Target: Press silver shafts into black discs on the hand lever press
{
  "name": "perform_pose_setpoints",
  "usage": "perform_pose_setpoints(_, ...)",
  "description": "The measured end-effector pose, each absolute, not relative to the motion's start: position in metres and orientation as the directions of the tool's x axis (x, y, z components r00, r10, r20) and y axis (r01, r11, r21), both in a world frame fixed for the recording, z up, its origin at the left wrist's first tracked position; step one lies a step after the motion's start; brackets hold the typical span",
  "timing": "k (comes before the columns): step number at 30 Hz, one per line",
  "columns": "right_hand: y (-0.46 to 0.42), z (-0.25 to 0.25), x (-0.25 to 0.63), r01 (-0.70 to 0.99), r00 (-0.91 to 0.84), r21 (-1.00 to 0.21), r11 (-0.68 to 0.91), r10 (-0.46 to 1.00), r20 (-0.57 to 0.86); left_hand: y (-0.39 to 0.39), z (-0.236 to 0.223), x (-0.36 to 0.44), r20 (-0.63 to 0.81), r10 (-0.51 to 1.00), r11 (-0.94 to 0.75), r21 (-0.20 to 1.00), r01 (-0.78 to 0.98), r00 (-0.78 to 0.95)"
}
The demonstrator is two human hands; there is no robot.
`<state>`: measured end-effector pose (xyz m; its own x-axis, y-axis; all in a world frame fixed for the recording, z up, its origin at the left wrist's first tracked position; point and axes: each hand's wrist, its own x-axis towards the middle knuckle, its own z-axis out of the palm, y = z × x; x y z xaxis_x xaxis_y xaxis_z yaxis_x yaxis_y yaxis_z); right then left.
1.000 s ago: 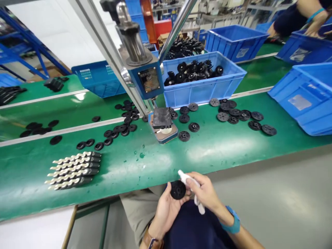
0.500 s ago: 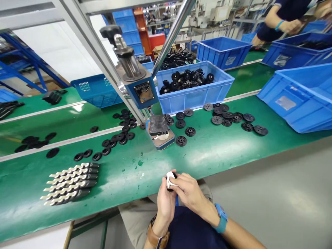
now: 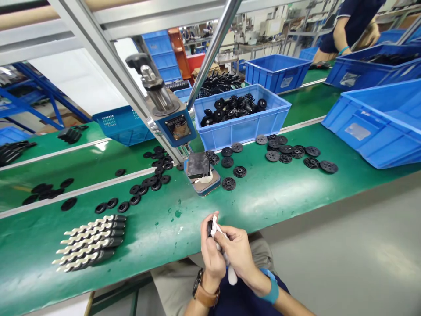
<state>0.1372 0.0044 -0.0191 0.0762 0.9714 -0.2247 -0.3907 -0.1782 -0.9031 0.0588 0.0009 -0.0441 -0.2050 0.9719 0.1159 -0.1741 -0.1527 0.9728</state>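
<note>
Close to my body, at the bench's front edge, my left hand (image 3: 212, 259) is closed around a small black round part (image 3: 209, 228), of which only the rim shows between the fingers. My right hand (image 3: 240, 251) pinches a white cloth (image 3: 215, 226) against that part; a loose end of the cloth hangs below the fingers. Beyond the hands stands a blue press (image 3: 179, 127) with a black block (image 3: 198, 165) over its base. Several flat black discs (image 3: 229, 183) lie just right of the press.
Stacked black pieces with cream wavy edges (image 3: 87, 243) sit at left on the green bench (image 3: 148, 237). Black rings (image 3: 134, 200) lie behind them. A blue bin (image 3: 243, 127) holds black wheel-like parts; another blue bin (image 3: 378, 131) stands at right. A co-worker (image 3: 348, 30) is at the far right.
The cloth, earlier bunched on top of the part, now spreads down between my hands with an end hanging. My left hand has turned the part more edge-on. The co-worker's arms have lowered.
</note>
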Motion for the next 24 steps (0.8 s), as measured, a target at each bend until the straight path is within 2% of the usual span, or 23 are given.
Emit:
perform_pose_setpoints(2, 0.005, -0.022, 0.136, -0.399, 0.066, -0.894, -0.205, 0.966, -0.251, 0.005, -0.046, 0.057, 0.177, 0.963, -0.202, 0.973, -0.108, -0.202)
perform_pose_setpoints(4, 0.006, -0.027, 0.138, -0.382, 0.048, -0.897, -0.222, 0.965, -0.259, 0.011, -0.044, 0.056, 0.152, 0.962, -0.19, 0.969, -0.156, -0.226)
perform_pose_setpoints(6, 0.007, -0.031, 0.145, -0.354, 0.048, -0.906, -0.232, 0.963, -0.266, 0.018, -0.037, 0.057, 0.018, 0.968, -0.106, 0.933, -0.343, -0.248)
perform_pose_setpoints(8, 0.009, -0.032, 0.157, -0.335, 0.075, -0.911, -0.238, 0.958, -0.278, 0.024, -0.029, 0.058, -0.154, 0.965, 0.01, 0.831, -0.555, -0.212)
perform_pose_setpoints(11, 0.012, -0.022, 0.177, -0.264, 0.153, -0.942, -0.209, 0.955, -0.255, 0.026, -0.017, 0.057, -0.299, 0.947, 0.13, 0.699, -0.704, -0.122)
perform_pose_setpoints(15, 0.019, -0.002, 0.185, -0.036, 0.129, -0.998, -0.057, 0.99, -0.061, 0.024, -0.016, 0.057, -0.389, 0.917, 0.209, 0.657, -0.725, -0.088)
perform_pose_setpoints(19, 0.024, -0.006, 0.17, 0.086, 0.03, -0.99, 0.114, 0.993, 0.117, 0.02, -0.03, 0.06, -0.437, 0.899, 0.305, 0.633, -0.711, -0.003)
perform_pose_setpoints(21, 0.026, -0.014, 0.16, 0.055, 0.01, -0.993, 0.103, 0.995, 0.104, 0.017, -0.037, 0.061, -0.414, 0.91, 0.289, 0.673, -0.681, -0.023)
perform_pose_setpoints(24, 0.027, -0.022, 0.15, -0.162, 0.039, -0.985, -0.063, 0.997, -0.07, 0.014, -0.042, 0.063, -0.28, 0.95, 0.161, 0.818, -0.553, -0.136)
